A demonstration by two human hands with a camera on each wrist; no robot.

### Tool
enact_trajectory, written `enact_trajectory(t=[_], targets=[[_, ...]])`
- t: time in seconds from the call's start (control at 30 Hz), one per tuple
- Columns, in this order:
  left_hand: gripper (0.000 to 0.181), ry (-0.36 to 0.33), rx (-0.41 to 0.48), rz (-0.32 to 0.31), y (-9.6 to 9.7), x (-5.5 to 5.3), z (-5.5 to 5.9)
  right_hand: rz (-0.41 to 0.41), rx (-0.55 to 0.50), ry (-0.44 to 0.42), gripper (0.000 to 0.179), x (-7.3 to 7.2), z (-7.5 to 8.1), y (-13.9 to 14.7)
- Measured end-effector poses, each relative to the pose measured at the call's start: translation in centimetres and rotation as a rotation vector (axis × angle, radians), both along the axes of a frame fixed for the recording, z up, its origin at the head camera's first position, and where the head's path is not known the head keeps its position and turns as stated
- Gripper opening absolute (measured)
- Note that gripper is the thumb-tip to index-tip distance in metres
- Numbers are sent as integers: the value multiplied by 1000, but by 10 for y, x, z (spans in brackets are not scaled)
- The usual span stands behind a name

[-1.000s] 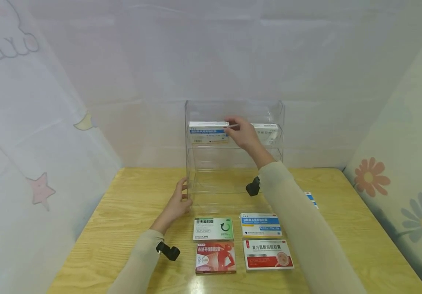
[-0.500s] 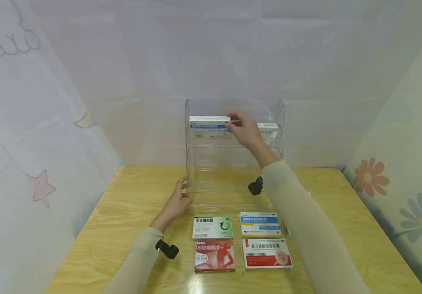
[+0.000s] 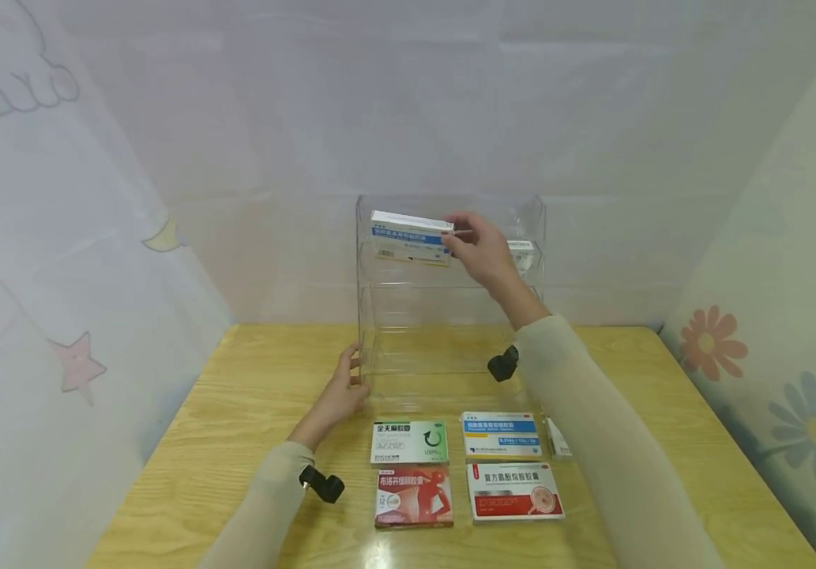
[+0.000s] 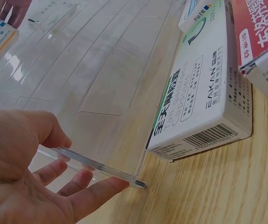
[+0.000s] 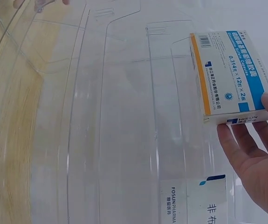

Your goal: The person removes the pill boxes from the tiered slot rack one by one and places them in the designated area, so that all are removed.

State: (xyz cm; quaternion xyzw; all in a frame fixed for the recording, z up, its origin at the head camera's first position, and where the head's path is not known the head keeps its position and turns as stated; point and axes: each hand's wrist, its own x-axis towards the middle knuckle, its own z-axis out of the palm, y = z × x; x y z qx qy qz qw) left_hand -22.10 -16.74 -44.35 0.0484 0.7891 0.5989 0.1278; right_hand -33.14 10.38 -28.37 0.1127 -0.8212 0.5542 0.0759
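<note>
My right hand [image 3: 482,249] pinches one end of a blue, white and yellow medicine box [image 3: 411,237], thumb in front and fingers behind. The box hangs tilted before the upper left of a clear acrylic display rack [image 3: 450,373]. In the right wrist view the same medicine box [image 5: 229,74] shows its printed front. My left hand [image 3: 336,391] grips the rack's left side panel at its lower edge; in the left wrist view thumb and fingers lie on either side of that clear panel [image 4: 96,165]. A white medicine box [image 5: 194,200] stands in the rack's upper right.
In front of the rack, several medicine boxes lie on the wooden table [image 3: 187,474]: a green-and-white one [image 3: 408,442], a red one [image 3: 415,496], a blue-and-white one [image 3: 500,436] and a red-and-white one [image 3: 514,491]. Another box [image 3: 557,438] is partly behind my right sleeve.
My right hand has lifted the blue, white and yellow medicine box up and slightly right from the rack's upper left, and the box has tilted. My left hand keeps its grip on the side panel.
</note>
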Motion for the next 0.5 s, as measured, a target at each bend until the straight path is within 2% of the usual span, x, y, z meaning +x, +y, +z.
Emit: enact_trajectory(t=[0.13,0.37,0.5], targets=[[86,-12,3,2,-2,-6,-8,23,-44,2,31,3,1,2],[87,19,-9,16,-8,-22,-35,42,-119,17,32,7,3,7],[86,37,-30,20,-9,-24,-39,72,-134,4,36,12,1,10]])
